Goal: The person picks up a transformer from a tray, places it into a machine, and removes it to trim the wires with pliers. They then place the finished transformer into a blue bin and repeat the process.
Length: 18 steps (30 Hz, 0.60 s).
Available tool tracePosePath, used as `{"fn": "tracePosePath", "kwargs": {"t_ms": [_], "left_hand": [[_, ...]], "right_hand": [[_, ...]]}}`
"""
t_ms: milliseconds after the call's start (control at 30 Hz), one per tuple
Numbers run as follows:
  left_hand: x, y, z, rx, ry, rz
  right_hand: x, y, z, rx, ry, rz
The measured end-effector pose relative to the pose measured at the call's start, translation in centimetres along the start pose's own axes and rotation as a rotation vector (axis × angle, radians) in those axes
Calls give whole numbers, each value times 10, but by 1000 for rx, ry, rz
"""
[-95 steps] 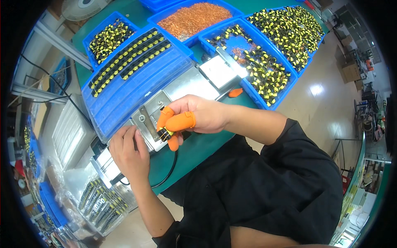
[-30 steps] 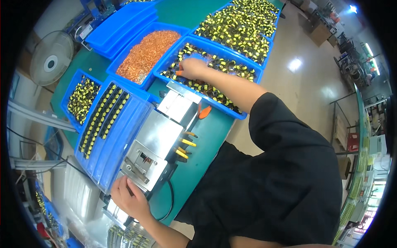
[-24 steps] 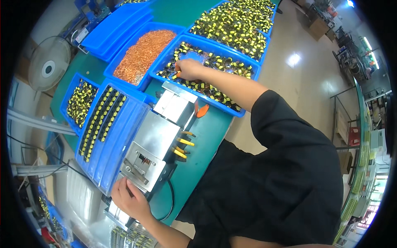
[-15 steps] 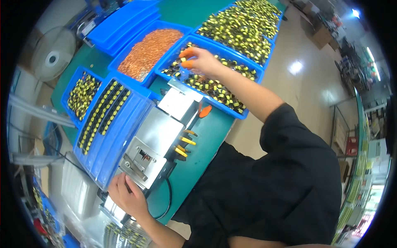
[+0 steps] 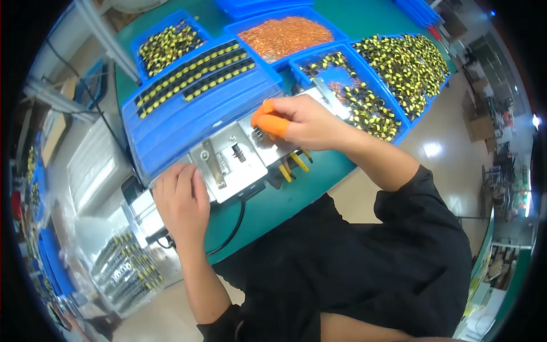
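My right hand [image 5: 310,121], with orange finger cots on thumb and forefinger, is over the steel bench fixture [image 5: 246,175]. Its fingertips are pinched together; what is between them is hidden. My left hand [image 5: 181,200] rests at the fixture's left end, fingers slightly bent and thumb apart, beside a metal lever [image 5: 212,165]. A slot with a small dark part [image 5: 237,151] lies between the hands. Behind the fixture, an upturned blue tray [image 5: 188,134] carries black strips [image 5: 196,74] set with yellow pieces.
Blue bins of small yellow-and-black parts [image 5: 407,68] stand right and back left, with a bin of copper-coloured pieces [image 5: 285,35] between. Yellow-handled pliers [image 5: 292,166] lie at the fixture's front. A black cable [image 5: 236,231] loops over the green table edge. Bagged strips [image 5: 128,271] lie lower left.
My right hand has moved from the bin of yellow-and-black parts to above the fixture. My left hand stays at the fixture's left end. The whole view has turned and shifted.
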State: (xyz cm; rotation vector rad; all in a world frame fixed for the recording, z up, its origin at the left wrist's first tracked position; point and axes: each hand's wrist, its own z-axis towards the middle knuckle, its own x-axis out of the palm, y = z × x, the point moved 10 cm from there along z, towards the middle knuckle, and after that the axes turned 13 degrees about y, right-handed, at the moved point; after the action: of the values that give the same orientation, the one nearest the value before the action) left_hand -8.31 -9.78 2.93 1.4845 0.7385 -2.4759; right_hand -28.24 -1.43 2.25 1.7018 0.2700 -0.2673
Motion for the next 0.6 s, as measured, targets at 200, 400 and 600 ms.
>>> {"fn": "tracePosePath", "kwargs": {"t_ms": [200, 400, 600], "left_hand": [[-3, 2, -2, -25, -2, 6], [-2, 3, -3, -32, -9, 7], [-4, 1, -2, -13, -22, 4]], "right_hand": [[39, 18, 31, 38, 101, -603], [52, 11, 50, 125, 175, -782], [69, 16, 51, 67, 161, -786]]}}
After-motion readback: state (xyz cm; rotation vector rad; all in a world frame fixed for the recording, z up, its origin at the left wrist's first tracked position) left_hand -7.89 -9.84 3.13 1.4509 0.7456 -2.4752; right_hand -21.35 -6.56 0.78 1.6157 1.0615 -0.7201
